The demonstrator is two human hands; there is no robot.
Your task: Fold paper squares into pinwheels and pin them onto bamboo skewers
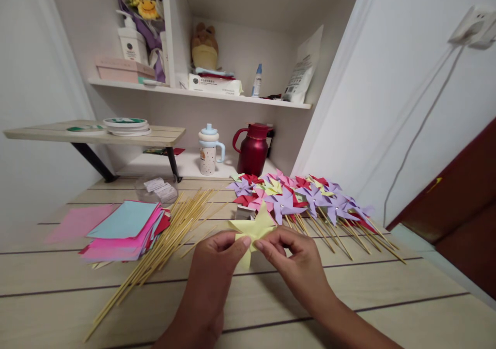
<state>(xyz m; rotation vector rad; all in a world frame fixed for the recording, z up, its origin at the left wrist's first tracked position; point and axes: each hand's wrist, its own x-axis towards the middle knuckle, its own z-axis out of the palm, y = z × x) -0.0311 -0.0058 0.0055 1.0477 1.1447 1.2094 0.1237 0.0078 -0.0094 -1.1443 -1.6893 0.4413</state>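
Note:
A pale yellow paper pinwheel shape (252, 228) is held just above the wooden table (387, 297), pinched from both sides. My left hand (217, 258) grips its lower left edge with thumb and forefinger. My right hand (296, 258) pinches its right side. Directly behind it lies a heap of finished pinwheels (294, 196) in purple, pink, red and yellow, on wooden sticks fanning toward the right. A loose bundle of bamboo sticks (166, 240) lies to the left of my hands.
A stack of pink and blue paper squares (124, 227) lies at the left. A small clear container (157, 187), a lidded mug (209, 150) and a red jug (253, 147) stand at the back. A raised shelf (96, 132) holds plates. A wall is on the right.

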